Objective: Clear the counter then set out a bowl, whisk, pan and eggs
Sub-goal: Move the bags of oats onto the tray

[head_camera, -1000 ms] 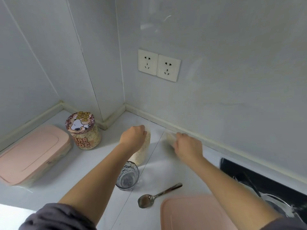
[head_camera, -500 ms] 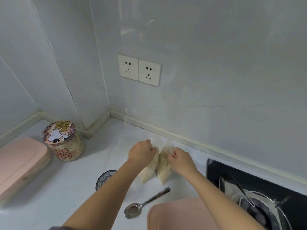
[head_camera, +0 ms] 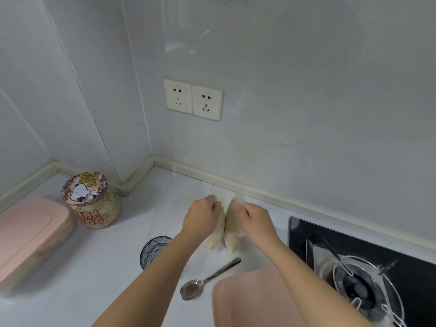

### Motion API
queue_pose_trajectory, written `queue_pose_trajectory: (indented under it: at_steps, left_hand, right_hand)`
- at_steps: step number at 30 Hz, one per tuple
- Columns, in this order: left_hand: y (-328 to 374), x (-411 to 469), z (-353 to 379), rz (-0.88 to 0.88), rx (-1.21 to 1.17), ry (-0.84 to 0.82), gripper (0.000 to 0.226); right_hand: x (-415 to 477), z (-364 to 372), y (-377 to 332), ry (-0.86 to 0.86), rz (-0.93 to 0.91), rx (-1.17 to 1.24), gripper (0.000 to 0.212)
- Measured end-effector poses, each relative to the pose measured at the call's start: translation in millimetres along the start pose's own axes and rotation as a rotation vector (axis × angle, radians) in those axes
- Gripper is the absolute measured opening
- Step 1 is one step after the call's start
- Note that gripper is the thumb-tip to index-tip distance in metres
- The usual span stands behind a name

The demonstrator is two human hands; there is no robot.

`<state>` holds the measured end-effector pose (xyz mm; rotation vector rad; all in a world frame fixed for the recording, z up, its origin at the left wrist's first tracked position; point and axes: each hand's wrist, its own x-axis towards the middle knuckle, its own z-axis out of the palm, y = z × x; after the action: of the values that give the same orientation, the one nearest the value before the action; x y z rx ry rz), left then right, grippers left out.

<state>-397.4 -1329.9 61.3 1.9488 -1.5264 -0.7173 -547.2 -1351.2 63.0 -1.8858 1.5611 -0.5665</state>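
Note:
Two clear plastic bags of pale grain hang side by side just above the white counter [head_camera: 113, 267], near the back wall. My left hand [head_camera: 203, 214] is closed on the top of the left bag [head_camera: 215, 239]. My right hand [head_camera: 256, 218] pinches the top of the right bag [head_camera: 232, 237]. The two bags touch each other. No bowl, whisk, pan or eggs are in view.
A cartoon-dog jar [head_camera: 90, 200] of oats stands at the left, beside a pink lidded box [head_camera: 30, 234]. A dark glass [head_camera: 153, 252] and a metal spoon [head_camera: 205, 280] lie near my forearms. A second pink lid [head_camera: 254, 300] sits in front. The gas hob [head_camera: 363, 277] is at the right.
My hands have brought the two bags together and lifted them upright; a second ago they were apart on the counter. The camera has swung to the right.

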Motion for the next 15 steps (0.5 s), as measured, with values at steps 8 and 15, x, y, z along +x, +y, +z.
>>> queue_pose_trajectory:
  at_steps: [8,15]
  left_hand:
    - [45.8,-69.4,-57.7,0.261,-0.112,0.08,0.038]
    - [67.1,-156.4,-72.4,0.333,-0.17,-0.035,0.037]
  right_hand:
    - [-92.0,-57.0,-54.6,0.251,-0.059,0.265,0.044]
    - [-191.7,-84.9,-69.9,0.253,0.015,0.294,0.045]
